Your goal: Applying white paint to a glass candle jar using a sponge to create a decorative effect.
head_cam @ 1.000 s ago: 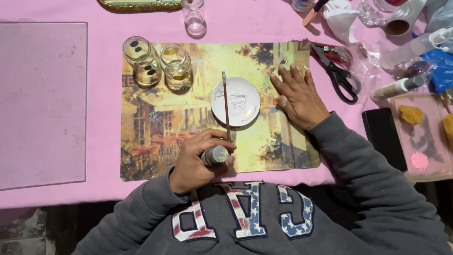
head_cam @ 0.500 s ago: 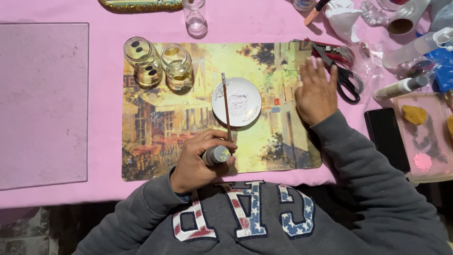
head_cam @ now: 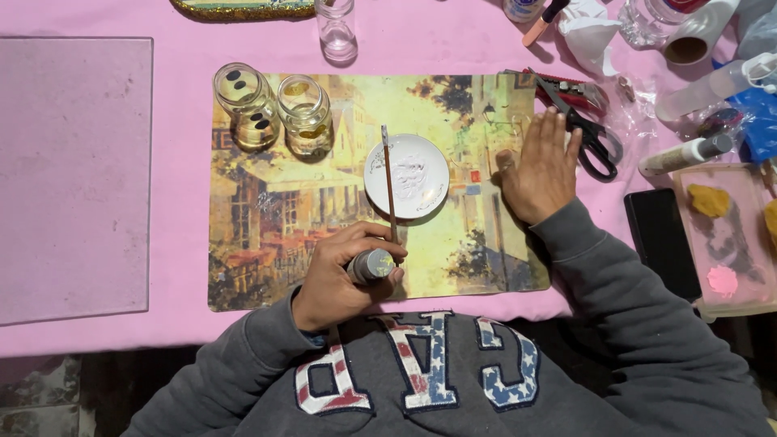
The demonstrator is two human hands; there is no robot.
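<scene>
Left hand (head_cam: 344,275): near the counter's front edge, fingers closed around a small grey-capped bottle (head_cam: 371,265), body hidden, and a thin brush (head_cam: 389,190) reaching across the white dish (head_cam: 421,166). Right hand (head_cam: 544,166): spread flat on the painted mat (head_cam: 267,210), fingertips beside the scissors (head_cam: 587,129).

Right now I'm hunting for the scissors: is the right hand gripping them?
No, the right hand lies flat on the placemat, fingertips just beside the scissors.

Even, bright overhead light, soft short shadows, sharp focus, slight edge distortion.
</scene>
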